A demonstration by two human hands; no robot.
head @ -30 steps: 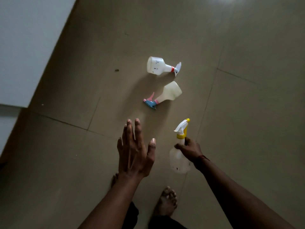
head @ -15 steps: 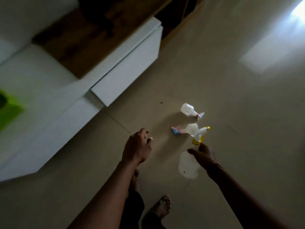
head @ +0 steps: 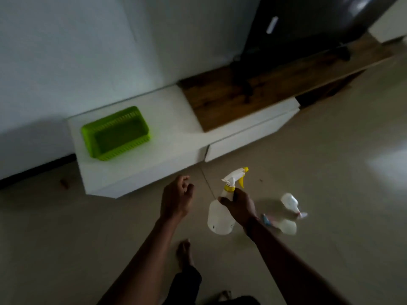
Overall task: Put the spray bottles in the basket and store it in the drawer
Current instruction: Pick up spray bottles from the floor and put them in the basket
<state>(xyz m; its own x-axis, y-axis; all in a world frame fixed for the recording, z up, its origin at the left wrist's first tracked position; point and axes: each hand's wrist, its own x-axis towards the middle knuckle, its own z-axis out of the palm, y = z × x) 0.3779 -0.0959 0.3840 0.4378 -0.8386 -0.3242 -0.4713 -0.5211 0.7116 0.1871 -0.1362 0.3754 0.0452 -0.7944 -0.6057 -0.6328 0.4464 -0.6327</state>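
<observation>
My right hand (head: 239, 205) grips the neck of a clear spray bottle with a yellow-and-white trigger (head: 220, 216), held upright above the floor. My left hand (head: 177, 198) hovers beside it, fingers loosely curled, holding nothing. Two more spray bottles lie on the floor to the right: one with a red-and-white nozzle (head: 291, 203) and one with a blue-and-pink nozzle (head: 285, 226), partly hidden behind my right forearm. A green slotted basket (head: 115, 133) stands empty on the low white cabinet (head: 176, 128), to the upper left of my hands. The white drawer front (head: 248, 137) is shut.
A dark wooden shelf top (head: 253, 93) adjoins the cabinet, with a black appliance (head: 308, 25) standing on it. A white wall runs behind. My bare foot (head: 185, 252) is on the tiled floor below my hands. A small brown scrap (head: 63, 183) lies at the left.
My view has swung up and left, bringing the green basket and cabinet fully into sight. My right hand has lifted the yellow-trigger bottle off the floor. My left hand has curled from spread fingers.
</observation>
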